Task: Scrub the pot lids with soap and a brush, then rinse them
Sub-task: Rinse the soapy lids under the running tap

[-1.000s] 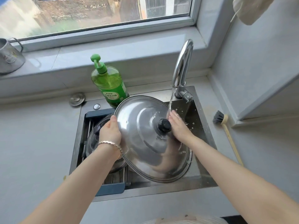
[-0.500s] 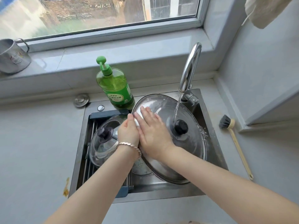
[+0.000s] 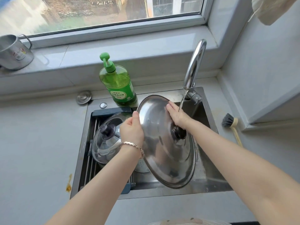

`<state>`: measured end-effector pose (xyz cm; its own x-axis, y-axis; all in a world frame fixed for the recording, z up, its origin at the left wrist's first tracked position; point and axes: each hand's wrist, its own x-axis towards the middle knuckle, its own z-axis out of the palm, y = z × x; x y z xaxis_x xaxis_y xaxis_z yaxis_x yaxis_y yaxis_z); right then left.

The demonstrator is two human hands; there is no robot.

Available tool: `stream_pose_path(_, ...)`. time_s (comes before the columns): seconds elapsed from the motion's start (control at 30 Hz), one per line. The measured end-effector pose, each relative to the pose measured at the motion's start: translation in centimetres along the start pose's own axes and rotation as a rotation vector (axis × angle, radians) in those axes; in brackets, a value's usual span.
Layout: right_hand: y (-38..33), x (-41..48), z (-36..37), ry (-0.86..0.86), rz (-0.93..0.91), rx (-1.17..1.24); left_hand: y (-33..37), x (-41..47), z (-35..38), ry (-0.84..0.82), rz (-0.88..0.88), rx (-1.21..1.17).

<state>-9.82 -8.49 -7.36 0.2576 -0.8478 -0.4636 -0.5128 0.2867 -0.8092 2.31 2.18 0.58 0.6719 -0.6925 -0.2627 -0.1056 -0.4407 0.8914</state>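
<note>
Both hands are busy with the big steel lid (image 3: 162,153), which is tipping up on its edge over the sink (image 3: 178,193). The left hand (image 3: 131,129) is gripping the lid's left rim, with the thumb on the front and the fingers curling round behind. The right hand (image 3: 177,116) is lying almost flat on the top part of the lid. Its fingers are straight and holding nothing, and they are pressing right where the water (image 3: 181,103) from the tap (image 3: 194,65) is landing.

This lid is looking hard and stiff, so it is not going to bend. It is wide, so it is probably feeling a bit heavy for one hand. It is wet and shiny, so it is likely feeling slippery too. A tight pinch on the thin rim is helping, but the black knob (image 3: 178,133) in the middle is looking like the safest place to grab.

Over on the left of the sink, the glass lid (image 3: 107,140) is lying just beside the left hand. That one is needing gentle hands, because glass can crack. Away from both hands, the brush (image 3: 230,125) is lying on the worktop (image 3: 267,143) to the right, and the green soap bottle (image 3: 117,85) is standing behind the sink.
</note>
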Motion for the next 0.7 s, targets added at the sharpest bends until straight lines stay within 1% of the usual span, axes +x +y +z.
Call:
stream_pose_path(0.03,1.2,-0.5,-0.5,0.0,0.07,0.065,0.1,0.1,0.0,0.022,-0.017,-0.019)
stream_pose_path(0.07,2.4,-1.0,-0.8,0.014,0.139,0.081,0.2,0.2,-0.1,0.05,-0.04,-0.037)
stream_pose_path(0.1,3.6,-1.4,-0.9,0.043,0.167,0.072,0.4,0.5,-0.1,0.081,-0.063,-0.055)
stream_pose_path(0.2,6.4,-3.3,-0.7,0.131,0.176,0.033,0.8,1.1,-0.2,0.159,-0.136,-0.123)
stream_pose_path(0.27,7.9,-4.5,-0.4,0.163,0.317,0.005,1.1,1.4,-0.3,0.185,-0.169,-0.146)
stream_pose_path(0.3,8.7,-4.9,-0.3,0.147,0.424,0.056,1.2,1.5,-0.4,0.192,-0.171,-0.147)
stream_pose_path(0.33,8.9,-5.5,-0.3,0.096,0.521,0.171,1.3,1.5,-0.6,0.196,-0.161,-0.138)
stream_pose_path(0.37,8.9,-6.0,-0.4,0.036,0.564,0.31,1.7,1.4,-0.8,0.198,-0.144,-0.128)
stream_pose_path(0.4,8.5,-6.6,-0.4,-0.023,0.565,0.406,2.1,1.4,-1.1,0.2,-0.12,-0.122)
stream_pose_path(0.43,8.1,-7.0,-0.3,-0.07,0.534,0.434,2.5,1.5,-1.6,0.206,-0.087,-0.118)
stream_pose_path(0.57,5.0,-8.4,0.9,-0.176,0.441,0.383,3.7,2.1,-4.6,0.253,0.055,-0.049)
stream_pose_path(0.63,3.3,-8.7,1.7,-0.204,0.425,0.434,3.8,2.7,-6.8,0.3,0.02,-0.054)
stream_pose_path(0.7,1.5,-8.9,2.5,-0.223,0.414,0.553,3.1,3.8,-9.2,0.343,-0.082,-0.127)
